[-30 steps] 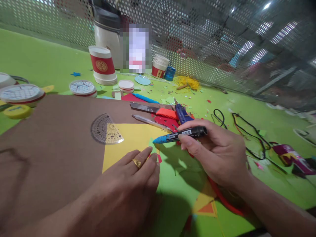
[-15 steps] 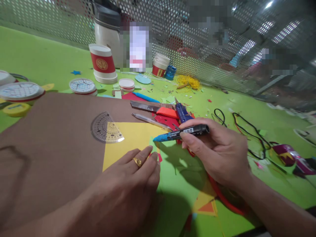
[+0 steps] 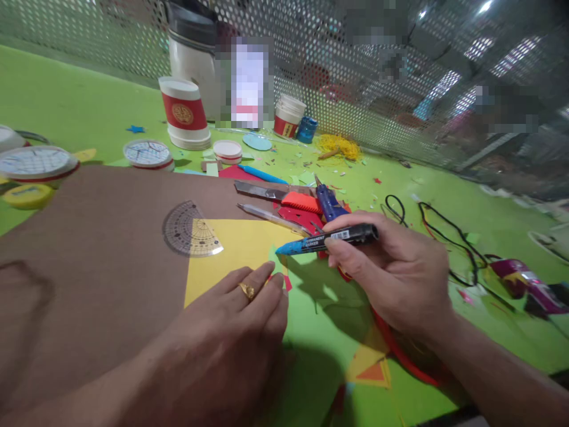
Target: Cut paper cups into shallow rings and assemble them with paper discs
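My right hand [image 3: 391, 270] has its fingers closed round the marker [image 3: 331, 238], thumb against the near side of the barrel and the black end back by my knuckles. The marker slants in from the right, its blue end pointing left and slightly down at a green scrap [image 3: 272, 254] by the right side of the yellow sheet [image 3: 233, 243]; I cannot tell whether the tip touches it. My left hand [image 3: 235, 317] lies palm down across the lower part of the sheet, fingers drawn close together, a gold ring [image 3: 246, 291] on one of them. The fingertips rest just below the marker's tip, beside a small red scrap [image 3: 288, 283]; whether they pinch anything underneath I cannot tell, for my thumb is hidden. The yellow sheet lies partly over the brown board [image 3: 106, 249], and a clear protractor [image 3: 182, 230] straddles the sheet's left edge. Beyond the sheet lie a clear pen [image 3: 271, 216], a cutter [image 3: 302, 203] with an orange handle, and the glue gun [image 3: 329, 203], which sits just past my right fingers. Farther back on the green table [image 3: 444, 193], a red and white cup [image 3: 183, 112] stands in front of a white jug [image 3: 191, 68].
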The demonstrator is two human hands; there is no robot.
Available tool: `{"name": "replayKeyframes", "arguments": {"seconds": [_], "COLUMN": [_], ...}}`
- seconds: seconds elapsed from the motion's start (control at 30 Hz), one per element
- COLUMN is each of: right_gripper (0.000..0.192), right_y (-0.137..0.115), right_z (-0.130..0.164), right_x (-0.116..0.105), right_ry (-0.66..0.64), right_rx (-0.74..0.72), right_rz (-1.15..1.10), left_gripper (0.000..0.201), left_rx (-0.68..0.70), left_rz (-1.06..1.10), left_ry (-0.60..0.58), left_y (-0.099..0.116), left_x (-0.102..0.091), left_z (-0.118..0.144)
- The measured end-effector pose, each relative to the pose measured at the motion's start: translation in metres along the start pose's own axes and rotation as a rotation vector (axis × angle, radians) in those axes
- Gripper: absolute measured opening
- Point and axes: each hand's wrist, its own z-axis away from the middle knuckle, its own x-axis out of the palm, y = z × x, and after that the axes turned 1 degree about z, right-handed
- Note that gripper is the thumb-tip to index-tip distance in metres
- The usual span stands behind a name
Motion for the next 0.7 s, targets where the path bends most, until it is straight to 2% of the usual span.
{"name": "replayKeyframes", "arguments": {"seconds": [0.2,0.7], "right_gripper": [0.011,0.011], "right_y": [0.0010,0.0004], "right_z": [0.0000,-0.0015], "right_x": [0.0005,0.0017], "right_ry": [0.043,-0.010], "right_rx": [-0.007,-0.015], "right_rz": [-0.057,0.026], "left_gripper": [0.039,0.035], "left_rx": [-0.060,-0.008], "left_rz": [0.035,-0.005], "left_ry": [-0.012,0.013], "left_y": [0.0011,0.0004], "left_x": [-0.0018,-0.0018], "left_z": [0.0007,-0.0026]}}
